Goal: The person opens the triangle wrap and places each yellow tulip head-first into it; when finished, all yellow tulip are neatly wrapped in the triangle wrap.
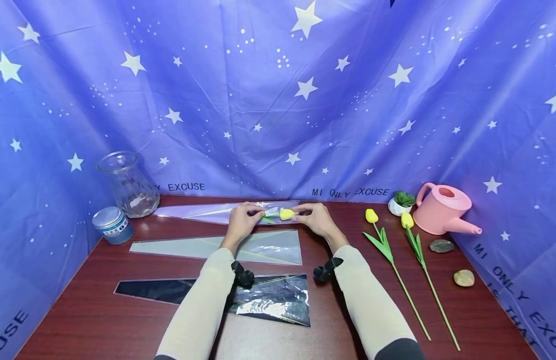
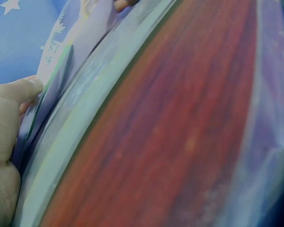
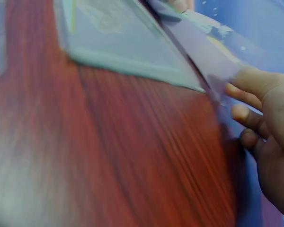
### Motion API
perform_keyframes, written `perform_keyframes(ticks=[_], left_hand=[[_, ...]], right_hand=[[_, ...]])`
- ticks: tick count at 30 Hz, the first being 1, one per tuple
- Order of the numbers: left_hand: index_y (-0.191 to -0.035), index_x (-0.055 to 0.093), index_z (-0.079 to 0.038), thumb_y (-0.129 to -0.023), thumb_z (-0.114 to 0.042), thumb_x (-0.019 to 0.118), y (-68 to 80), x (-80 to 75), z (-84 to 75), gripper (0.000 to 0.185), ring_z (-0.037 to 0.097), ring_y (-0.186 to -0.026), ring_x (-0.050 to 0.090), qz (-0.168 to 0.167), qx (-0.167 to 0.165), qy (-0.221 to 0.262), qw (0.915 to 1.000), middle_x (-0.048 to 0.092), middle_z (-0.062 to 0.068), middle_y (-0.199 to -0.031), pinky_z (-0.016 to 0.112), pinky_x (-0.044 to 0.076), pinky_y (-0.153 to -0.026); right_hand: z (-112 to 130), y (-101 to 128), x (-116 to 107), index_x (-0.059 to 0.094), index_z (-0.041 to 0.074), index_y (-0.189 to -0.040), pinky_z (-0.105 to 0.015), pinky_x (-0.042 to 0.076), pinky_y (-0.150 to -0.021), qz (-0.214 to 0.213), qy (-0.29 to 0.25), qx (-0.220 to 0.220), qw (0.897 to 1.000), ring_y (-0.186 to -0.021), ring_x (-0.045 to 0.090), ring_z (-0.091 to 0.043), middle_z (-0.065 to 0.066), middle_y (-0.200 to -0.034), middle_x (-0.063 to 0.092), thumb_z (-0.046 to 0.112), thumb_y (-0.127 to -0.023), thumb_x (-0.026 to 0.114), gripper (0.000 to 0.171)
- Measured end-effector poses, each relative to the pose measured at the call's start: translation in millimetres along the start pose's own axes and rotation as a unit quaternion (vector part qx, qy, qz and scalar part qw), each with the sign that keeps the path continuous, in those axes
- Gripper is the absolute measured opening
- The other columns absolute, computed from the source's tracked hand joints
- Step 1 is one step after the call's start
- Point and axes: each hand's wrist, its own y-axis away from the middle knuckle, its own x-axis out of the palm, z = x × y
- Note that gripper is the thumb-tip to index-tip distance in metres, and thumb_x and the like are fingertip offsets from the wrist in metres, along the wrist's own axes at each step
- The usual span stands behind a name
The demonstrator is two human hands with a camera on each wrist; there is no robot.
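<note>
At the far edge of the table [image 1: 102, 310], I see my left hand [image 1: 240, 221] and right hand [image 1: 317, 219] each pinching the purple sleeve [image 1: 206, 212], a long translucent cone (glossy, tapering leftward). A yellow tulip [image 1: 286, 214] lies between the hands, its green stem at the left fingertips.

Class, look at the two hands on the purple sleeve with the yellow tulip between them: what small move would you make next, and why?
Probably slide the yellow tulip further into the purple sleeve. The left hand pinches the sleeve's wide end and the right hand holds it by the bloom, which lies near the sleeve's mouth. How far in the stem reaches cannot be told.
</note>
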Motion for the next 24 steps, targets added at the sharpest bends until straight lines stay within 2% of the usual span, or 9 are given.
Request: perform_keyframes(ticks=[3,6,8,10,14,17,20,24], left_hand=[[-0.104,0.084,-0.018,-0.093,-0.020,0.077,0.6,0.0,-1.9,0.013,0.029,-0.121,0.066,-0.002,0.001,0.007,1.0000,0.077,0.006,-0.116,0.050,0.046,-0.112],[-0.104,0.084,-0.017,-0.093,-0.019,0.078,1.4,0.0,-2.6,0.012,0.029,-0.119,0.066,-0.004,0.003,0.005,1.0000,0.076,0.006,-0.116,0.049,0.048,-0.109],[-0.104,0.084,-0.017,-0.093,-0.018,0.078,1.6,-0.1,-3.6,0.012,0.029,-0.118,0.066,-0.005,0.004,0.004,1.0000,0.076,0.006,-0.116,0.049,0.048,-0.108],[-0.103,0.084,-0.016,-0.093,-0.018,0.078,1.9,-0.2,-4.2,0.012,0.030,-0.117,0.066,-0.006,0.008,0.006,0.9999,0.076,0.007,-0.115,0.049,0.049,-0.107],[-0.102,0.084,-0.015,-0.092,-0.017,0.079,2.6,-0.2,-4.6,0.012,0.032,-0.115,0.066,-0.009,0.013,0.005,0.9999,0.075,0.008,-0.114,0.050,0.048,-0.107],[-0.101,0.084,-0.013,-0.091,-0.018,0.079,1.6,1.1,-4.8,0.012,0.033,-0.115,0.065,-0.013,0.016,0.000,0.9998,0.075,0.010,-0.113,0.051,0.045,-0.108],[-0.101,0.084,-0.011,-0.090,-0.017,0.079,-0.1,1.4,-5.2,0.013,0.035,-0.115,0.064,-0.029,0.017,0.001,0.9994,0.074,0.012,-0.113,0.052,0.042,-0.108],[-0.102,0.083,-0.009,-0.091,-0.015,0.078,-2.2,-2.1,-7.0,0.014,0.034,-0.113,0.066,-0.051,0.012,0.016,0.9985,0.073,0.013,-0.114,0.048,0.046,-0.104]], right_hand=[[3,14,-13,0.081,0.012,-0.111,-0.023,0.052,-0.071,-0.014,0.000,0.015,1.000,-0.078,0.068,-0.010,-0.008,-0.102,0.080,0.019,-0.089,0.082,0.023],[11,33,-23,0.080,0.010,-0.111,-0.025,0.052,-0.064,-0.020,-0.027,0.025,0.999,-0.071,0.067,-0.015,-0.010,-0.097,0.080,0.017,-0.091,0.079,0.021],[18,45,-27,0.079,0.008,-0.111,-0.028,0.052,-0.058,-0.005,-0.049,0.014,0.999,-0.066,0.066,-0.019,-0.012,-0.093,0.079,0.016,-0.091,0.079,0.021],[22,56,-26,0.079,0.006,-0.111,-0.028,0.053,-0.060,0.018,-0.050,-0.009,0.999,-0.068,0.065,-0.019,-0.012,-0.093,0.079,0.014,-0.090,0.079,0.022],[23,70,-15,0.081,0.010,-0.109,-0.022,0.050,-0.071,0.049,0.015,-0.057,0.997,-0.079,0.063,-0.007,-0.003,-0.096,0.079,0.016,-0.087,0.082,0.023],[20,76,-7,0.082,0.012,-0.105,-0.021,0.048,-0.071,0.052,0.058,-0.067,0.995,-0.079,0.059,-0.005,0.002,-0.095,0.076,0.018,-0.084,0.085,0.022],[19,78,-2,0.083,0.013,-0.103,-0.022,0.047,-0.070,0.052,0.064,-0.063,0.995,-0.078,0.057,-0.006,0.005,-0.093,0.073,0.018,-0.083,0.087,0.021],[18,78,1,0.084,0.014,-0.101,-0.021,0.047,-0.071,0.047,0.067,-0.064,0.995,-0.078,0.058,-0.006,0.006,-0.090,0.070,0.019,-0.084,0.086,0.018]])
